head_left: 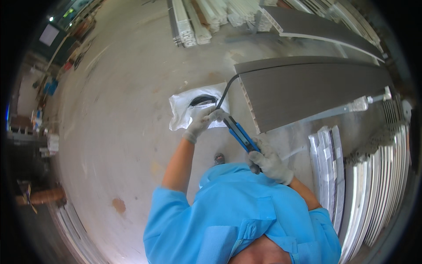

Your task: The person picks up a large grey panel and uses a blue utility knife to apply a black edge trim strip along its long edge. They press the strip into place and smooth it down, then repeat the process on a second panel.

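Observation:
A white glove covers my left hand (204,122), whose fingers are closed on a black rubber strip (226,92). From there the strip bends up to the left end of a dark grey-brown hollow panel (316,90) and runs along its face near the far edge. My right hand (269,162), also gloved, grips a blue and black utility knife (241,134). The knife's front end points up and left, close to my left fingers; its blade cannot be made out. Beyond my left hand, a white plastic bag (179,110) holds a black coil (202,100).
Another dark panel (325,31) lies at the far right. Bundles of white profiles (187,26) are stacked at the top. Wrapped strips (327,163) and long pale profiles (373,189) stand to my right. A brown roll (44,196) sits at the left edge.

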`<state>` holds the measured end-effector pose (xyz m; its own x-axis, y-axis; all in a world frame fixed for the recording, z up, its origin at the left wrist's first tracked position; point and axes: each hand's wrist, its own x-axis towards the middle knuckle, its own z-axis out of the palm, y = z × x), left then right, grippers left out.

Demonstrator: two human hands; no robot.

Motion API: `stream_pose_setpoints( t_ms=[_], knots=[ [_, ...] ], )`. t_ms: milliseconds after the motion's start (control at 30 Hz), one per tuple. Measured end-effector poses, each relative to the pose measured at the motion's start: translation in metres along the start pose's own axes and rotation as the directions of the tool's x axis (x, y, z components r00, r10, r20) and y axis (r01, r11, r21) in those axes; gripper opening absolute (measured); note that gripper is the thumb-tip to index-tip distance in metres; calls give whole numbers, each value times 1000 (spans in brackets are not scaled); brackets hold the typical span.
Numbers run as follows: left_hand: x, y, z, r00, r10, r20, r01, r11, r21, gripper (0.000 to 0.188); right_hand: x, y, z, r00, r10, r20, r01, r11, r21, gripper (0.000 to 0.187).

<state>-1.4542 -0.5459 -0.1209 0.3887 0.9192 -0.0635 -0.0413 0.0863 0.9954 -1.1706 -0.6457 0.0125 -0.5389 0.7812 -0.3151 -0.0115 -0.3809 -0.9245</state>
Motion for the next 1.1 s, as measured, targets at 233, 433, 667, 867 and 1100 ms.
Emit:
stream_pose_setpoints(
  t_ms=[233, 433, 667, 867, 1100],
  knots=[
    [-32, 22, -2, 993, -32, -109, 32, 999, -10, 36, 51, 77, 13, 895, -285, -344, 126, 900, -417, 25],
    [-42, 42, 6, 987, -49, -156, 48, 999, -11, 33, 89, 85, 6, 698, -660, -278, 205, 556, -805, 42],
    [-43, 53, 15, 964, -143, -225, 138, 990, -38, 37, 115, 98, -5, 783, -535, -318, 23, 536, -844, 38],
    [-64, 122, 39, 992, -96, -86, 75, 974, -214, 25, 97, 186, -67, 919, -108, -379, -297, 442, -846, 36],
    [-72, 122, -32, 821, 68, -567, -108, 993, -37, 34, -23, 246, -147, 517, 203, -832, -838, 317, -444, 55]
  ],
)
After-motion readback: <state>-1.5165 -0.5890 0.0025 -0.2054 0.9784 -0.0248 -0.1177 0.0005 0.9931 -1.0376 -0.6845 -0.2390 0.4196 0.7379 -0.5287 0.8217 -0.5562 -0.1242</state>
